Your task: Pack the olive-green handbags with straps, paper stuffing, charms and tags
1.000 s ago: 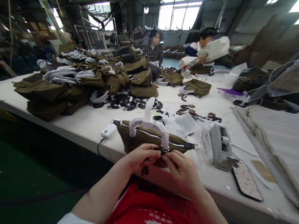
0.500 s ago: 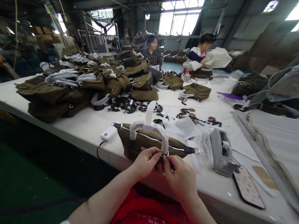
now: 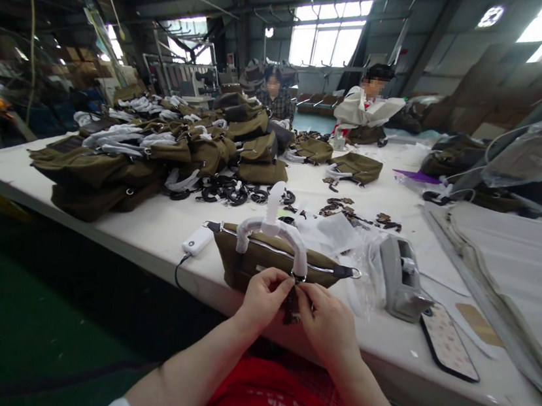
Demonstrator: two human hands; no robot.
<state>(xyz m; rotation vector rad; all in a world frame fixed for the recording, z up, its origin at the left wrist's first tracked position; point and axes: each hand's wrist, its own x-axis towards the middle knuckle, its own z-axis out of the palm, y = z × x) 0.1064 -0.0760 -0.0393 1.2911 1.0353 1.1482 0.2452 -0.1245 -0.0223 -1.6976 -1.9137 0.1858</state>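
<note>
An olive handbag with a silver zip stands at the table's front edge. Its handle is wrapped in white material and arches over the top. At the base of that handle, by a metal ring, a dark strap with a dangling charm hangs between my hands. My left hand pinches the strap's upper end from the left, thumb and forefinger together. From the right, my right hand pinches at the same spot. The fingertips hide the fastening itself.
Olive bags are heaped on the left of the white table. Black straps and brown charms lie behind my bag. A grey tape dispenser, a phone and a white power bank flank it. Two people are across the table.
The dark charm now hangs lower and shows more between my hands. My hands stay at the handle's base. Across the table, a person has drawn the white sheet in closer.
</note>
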